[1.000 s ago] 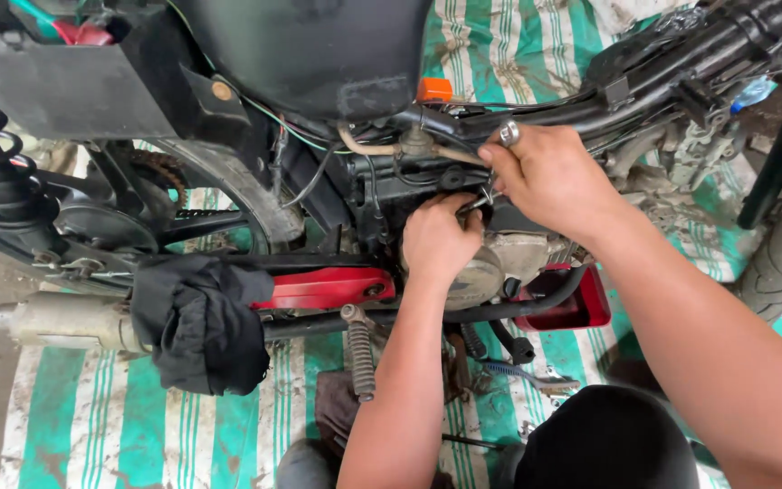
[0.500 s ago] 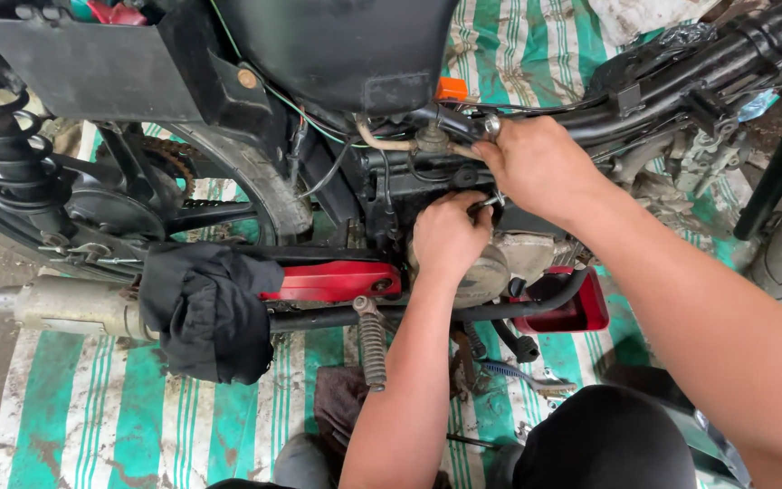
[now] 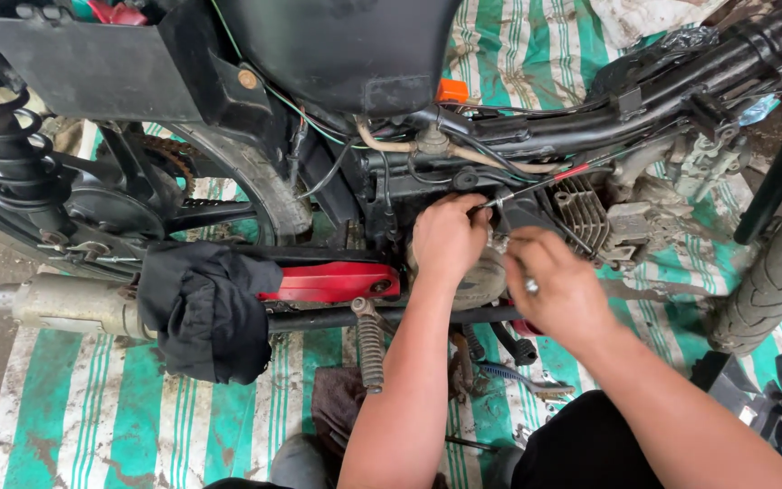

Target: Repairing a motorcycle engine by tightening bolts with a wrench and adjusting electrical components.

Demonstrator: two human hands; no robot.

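With the motorcycle engine (image 3: 536, 226) at twelve o'clock, the left hand (image 3: 448, 237) is closed around a thin cable (image 3: 536, 187) to steady it, while the right hand (image 3: 561, 292), fingers curled, pinches a small part just below.

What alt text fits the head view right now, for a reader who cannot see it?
Two bare hands work at the engine of a motorcycle on a green-striped mat: the left hand grips a thin tool, the right hand hovers close beside it. A black cloth drapes over the exhaust pipe.
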